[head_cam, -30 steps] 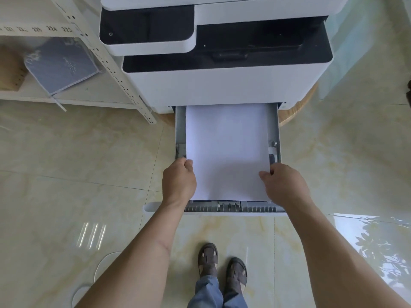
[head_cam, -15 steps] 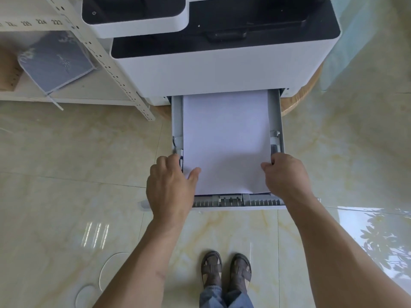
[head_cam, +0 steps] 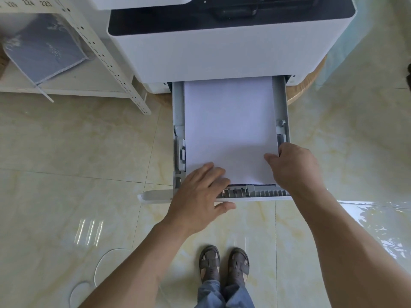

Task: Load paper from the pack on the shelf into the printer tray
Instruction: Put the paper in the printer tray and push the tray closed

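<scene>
Both hands are down on the paper stack. The left hand lies flat with fingers spread, pressing the near left corner, its thumb hanging over the tray's front lip. The right hand is curled around the near right corner, thumb on top. The stack lies inside the pulled-out tray, just beyond the fingertips, its far end running under the printer.

A risk, as I judge it: if the sheets sit skewed or ride over the side guides, closing the tray could crumple edges or cause misfeeds. Pushing unevenly with one hand could cause that.

Count: one printer, one tray, one stack, two hands. On the shelf, beyond the left hand, lies one grey packet.
</scene>
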